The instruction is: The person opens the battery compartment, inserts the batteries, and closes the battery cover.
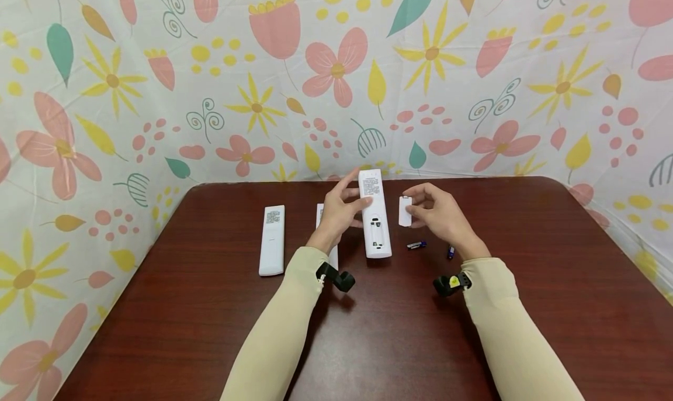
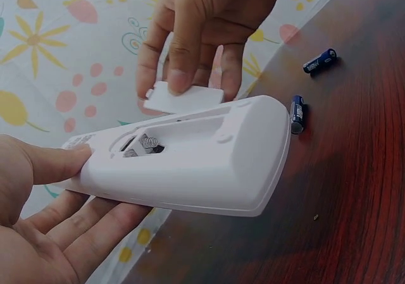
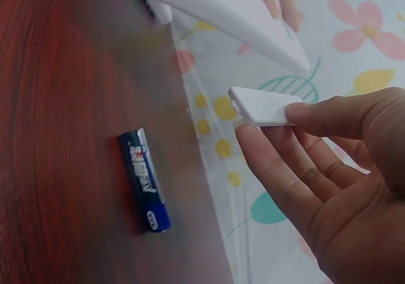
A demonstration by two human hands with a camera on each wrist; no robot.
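Note:
My left hand (image 1: 339,211) holds a white remote control (image 1: 374,214) back side up, thumb on its back and fingers beneath. The remote's battery compartment (image 2: 183,135) is uncovered, with metal springs showing and no batteries in it. Between thumb and fingers, my right hand (image 1: 436,211) pinches a small white battery cover (image 1: 405,211), held just to the right of the remote. Two blue batteries lie on the table below that hand: one battery (image 1: 416,245) nearer the remote, the other battery (image 1: 451,252) partly hidden by the right wrist in the head view.
A second white remote (image 1: 271,240) lies back side up on the dark wooden table (image 1: 389,342), left of my hands. Another white remote (image 1: 334,258) is mostly hidden under my left hand and wrist. A floral cloth (image 1: 336,126) hangs behind the table.

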